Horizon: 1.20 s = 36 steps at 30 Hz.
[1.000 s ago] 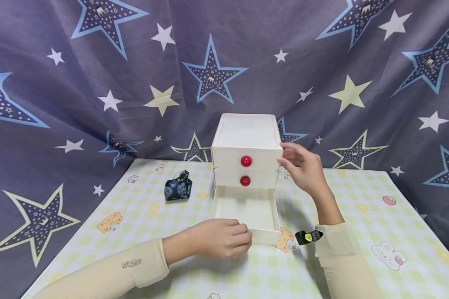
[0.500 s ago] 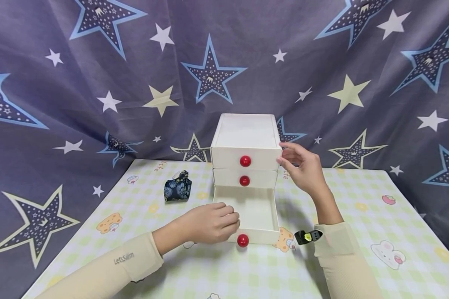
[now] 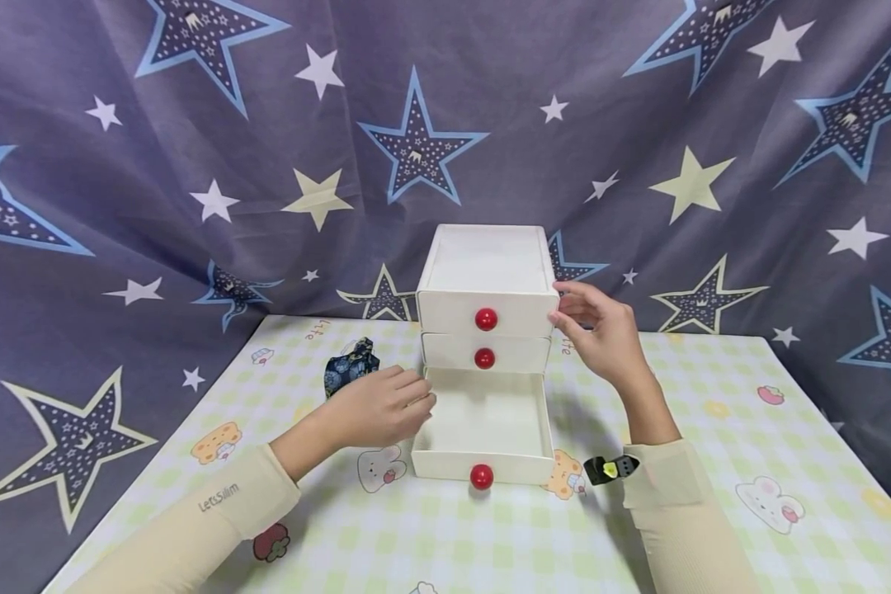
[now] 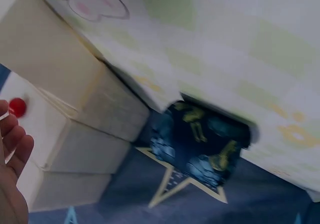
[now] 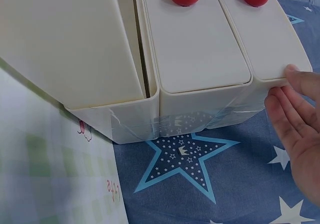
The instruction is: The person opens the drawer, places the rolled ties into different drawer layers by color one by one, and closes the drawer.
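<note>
A white drawer unit (image 3: pixel 490 257) with red round knobs stands at the back middle of the table. Its bottom drawer (image 3: pixel 484 467) is pulled out and nothing lies inside; the two upper drawers are closed. My right hand (image 3: pixel 601 334) holds the unit's upper right corner, thumb on the front face and fingers along the side. The left hand (image 3: pixel 379 406), fingers loosely bent around nothing, hovers left of the pulled-out drawer. Just behind it sits a dark blue flower-patterned cloth pouch (image 3: pixel 345 371), partly covered by the hand; the left wrist view shows the pouch (image 4: pixel 200 141) ahead of the fingers.
A green-and-white checked cloth (image 3: pixel 520 544) printed with cartoon figures covers the table. At the right sleeve's cuff is a small black item (image 3: pixel 610 469) with a yellow patch. A dark starry curtain (image 3: pixel 490 82) hangs behind the table.
My left hand has left the bottom drawer's front, moving left and back toward the pouch, and the bottom knob has come into sight. My right hand stays at the unit's corner.
</note>
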Tool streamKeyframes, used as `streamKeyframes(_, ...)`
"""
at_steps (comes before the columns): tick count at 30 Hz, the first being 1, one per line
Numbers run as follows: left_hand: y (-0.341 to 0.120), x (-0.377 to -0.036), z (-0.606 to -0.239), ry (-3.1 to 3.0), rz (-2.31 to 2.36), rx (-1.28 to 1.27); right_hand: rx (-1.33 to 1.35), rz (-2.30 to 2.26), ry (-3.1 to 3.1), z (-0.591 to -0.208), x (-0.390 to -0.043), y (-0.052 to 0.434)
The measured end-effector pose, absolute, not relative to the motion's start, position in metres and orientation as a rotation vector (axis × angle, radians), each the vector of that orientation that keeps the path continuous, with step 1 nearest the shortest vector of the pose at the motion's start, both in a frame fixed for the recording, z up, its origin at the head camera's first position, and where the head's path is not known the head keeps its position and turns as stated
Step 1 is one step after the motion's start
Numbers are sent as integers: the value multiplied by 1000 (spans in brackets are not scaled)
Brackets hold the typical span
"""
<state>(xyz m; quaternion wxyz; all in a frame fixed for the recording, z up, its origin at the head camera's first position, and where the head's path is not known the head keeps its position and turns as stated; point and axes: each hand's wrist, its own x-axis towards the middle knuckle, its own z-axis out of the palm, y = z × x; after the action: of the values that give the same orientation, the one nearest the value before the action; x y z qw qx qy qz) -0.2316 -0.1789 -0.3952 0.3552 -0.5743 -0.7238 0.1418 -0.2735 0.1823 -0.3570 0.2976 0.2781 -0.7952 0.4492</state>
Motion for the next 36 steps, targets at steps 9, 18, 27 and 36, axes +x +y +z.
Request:
streamKeyframes(9,-215,-254,-401,-1989,263,-1413,745,1208,-2109,-357,-274,182)
streamKeyframes(18,-245,-268,-410,-2209,303,-1260,739,1215,-2102,-358,-274,183)
streamKeyframes(27,-268,-275,-418,-2530,266,-1027,744,1208,-2104,-358,-274,182)
streamKeyframes(36,-273,-281,-426,-2710,254,-831,746,1212,-2104,-357,-274,181)
